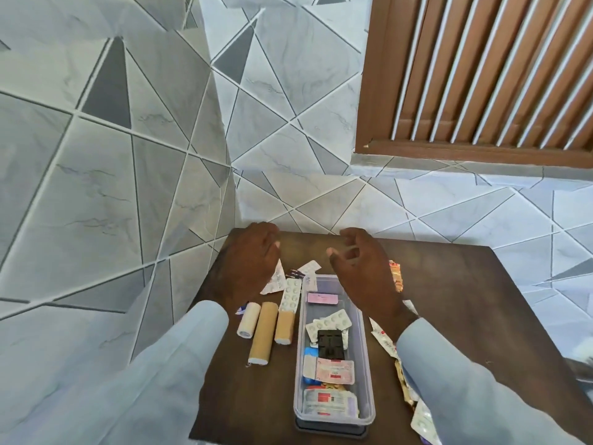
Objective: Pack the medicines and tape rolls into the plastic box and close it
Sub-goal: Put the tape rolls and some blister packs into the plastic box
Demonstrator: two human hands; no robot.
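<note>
plastic box [364, 319] open, mid-worktop [481, 300], part-filled | tape rolls [263, 332] just left of it: light, stiff, likely roll, pinch mid-barrel | blister strips [290, 293] thin, slippery, lift by edge | left hand [250, 261], right hand [359, 268]: grip loose, holding nothing

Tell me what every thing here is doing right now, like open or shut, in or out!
plastic box: open, no lid on, partly filled with pill strips
black pill strip: inside the box
three tape rolls: lying on the table, outside the box
white pill strip: outside, beside the box
left hand: holds nothing
right hand: fingers loose, holds nothing
</note>
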